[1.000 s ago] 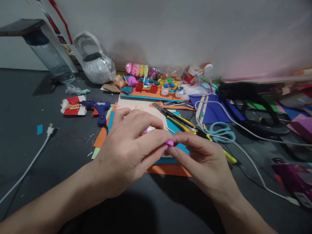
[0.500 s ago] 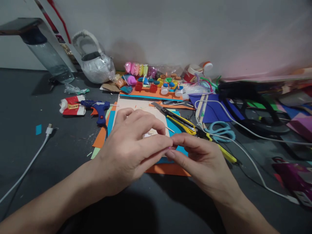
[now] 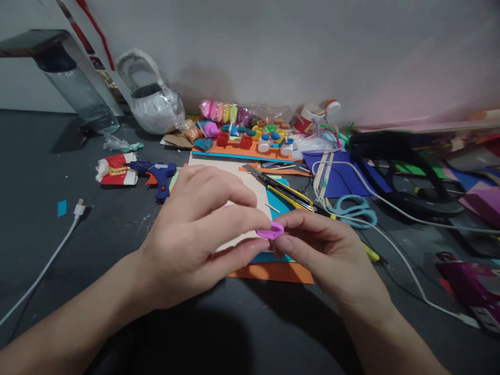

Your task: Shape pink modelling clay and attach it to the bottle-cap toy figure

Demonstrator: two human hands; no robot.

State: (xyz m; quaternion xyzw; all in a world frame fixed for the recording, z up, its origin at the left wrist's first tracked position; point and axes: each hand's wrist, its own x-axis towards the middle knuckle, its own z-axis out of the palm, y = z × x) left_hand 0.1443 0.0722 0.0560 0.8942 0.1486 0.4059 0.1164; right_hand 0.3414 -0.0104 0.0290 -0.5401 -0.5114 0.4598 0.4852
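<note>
A small piece of purple modelling clay (image 3: 270,230), flattened with a raised rim, sits between my two hands. The thumb and forefinger of my right hand (image 3: 324,255) pinch its right end. On its left side my left hand (image 3: 199,229) has its forefinger and thumb closed at the clay, the other fingers curled above. Under both hands lie a pale sheet (image 3: 219,164), blue card (image 3: 287,195) and orange card (image 3: 273,272). A yellow utility knife (image 3: 287,192), blade out, rests just beyond my right hand.
A blue glue gun (image 3: 158,174) lies to the left. Clay toy figures (image 3: 253,136) stand at the back beside a kettle (image 3: 154,109). To the right are light-blue scissors (image 3: 355,211), a white cable (image 3: 406,268) and a black strap (image 3: 422,198).
My fingers have shifted so the purple clay, nearly hidden before, now shows between them. My left hand has moved slightly left.
</note>
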